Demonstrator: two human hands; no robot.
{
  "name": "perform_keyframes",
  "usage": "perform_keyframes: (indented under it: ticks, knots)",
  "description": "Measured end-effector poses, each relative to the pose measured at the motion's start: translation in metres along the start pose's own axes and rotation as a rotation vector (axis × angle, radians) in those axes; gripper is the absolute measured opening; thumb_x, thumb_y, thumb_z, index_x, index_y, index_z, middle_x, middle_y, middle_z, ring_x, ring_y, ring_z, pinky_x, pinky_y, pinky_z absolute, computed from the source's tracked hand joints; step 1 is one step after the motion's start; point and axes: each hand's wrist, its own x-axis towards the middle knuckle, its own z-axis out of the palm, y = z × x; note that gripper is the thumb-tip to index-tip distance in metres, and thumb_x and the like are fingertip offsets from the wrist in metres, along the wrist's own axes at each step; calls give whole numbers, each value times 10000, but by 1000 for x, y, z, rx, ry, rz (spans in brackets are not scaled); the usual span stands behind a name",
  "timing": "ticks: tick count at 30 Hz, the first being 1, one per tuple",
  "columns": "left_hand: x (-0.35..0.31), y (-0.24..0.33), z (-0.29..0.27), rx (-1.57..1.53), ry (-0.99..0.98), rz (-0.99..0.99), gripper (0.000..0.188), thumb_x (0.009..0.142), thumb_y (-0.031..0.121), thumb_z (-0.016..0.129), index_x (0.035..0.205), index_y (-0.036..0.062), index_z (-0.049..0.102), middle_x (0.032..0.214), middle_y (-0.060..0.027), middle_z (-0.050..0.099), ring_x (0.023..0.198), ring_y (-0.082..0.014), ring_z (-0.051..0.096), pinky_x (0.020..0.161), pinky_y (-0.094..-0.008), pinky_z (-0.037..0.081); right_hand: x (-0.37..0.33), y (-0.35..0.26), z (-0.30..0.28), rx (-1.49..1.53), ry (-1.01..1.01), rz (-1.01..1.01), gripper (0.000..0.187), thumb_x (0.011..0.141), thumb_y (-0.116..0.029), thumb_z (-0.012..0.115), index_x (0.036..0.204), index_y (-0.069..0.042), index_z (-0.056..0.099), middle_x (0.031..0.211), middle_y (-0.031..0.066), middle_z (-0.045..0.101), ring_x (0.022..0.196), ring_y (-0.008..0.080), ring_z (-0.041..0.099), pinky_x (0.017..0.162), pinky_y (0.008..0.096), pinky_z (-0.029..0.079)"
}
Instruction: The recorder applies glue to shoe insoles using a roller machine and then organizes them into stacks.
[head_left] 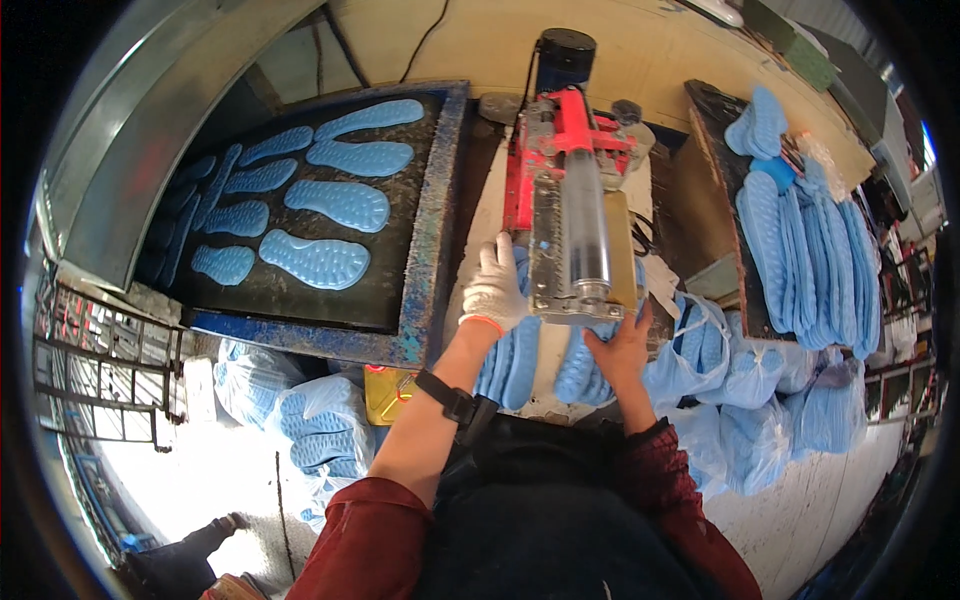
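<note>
left hand (496, 285) and right hand (620, 354) flank red roller machine (583, 220), any lettering illegible.

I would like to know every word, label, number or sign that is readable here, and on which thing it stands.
No text is readable.
Red roller machine: nothing legible.
Dark cylinder behind it: any marking is too small to read.
Yellow object near the left forearm: any marking is too small to read.
Blue soles by the hands: no legible letters.
</note>
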Motion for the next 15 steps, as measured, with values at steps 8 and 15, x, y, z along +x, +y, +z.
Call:
perform_keyframes:
  ticks: [8, 15]
  knots:
    - [33, -35, -7, -225, -310, -232, 1295, 448, 539, 909, 1440, 59, 229, 1392, -267, 407, 1205, -467, 512, 1018, -480, 448, -2, -6, -3, 28, 15, -31, 913, 665, -331, 840, 1407, -73, 374, 1463, 290, 270, 1236, 497, 454, 931, 512, 497]
    - [4, 7, 9, 237, -44, -106, 986, 672, 391, 813, 1450, 106, 278, 1128, -236, 520, 1008, -384, 603, 790, -470, 537, -1, -3, 0, 35, 4, -22, 942, 645, -283, 853, 1415, -87, 346, 1439, 313, 272, 1266, 532, 401, 973, 528, 463]
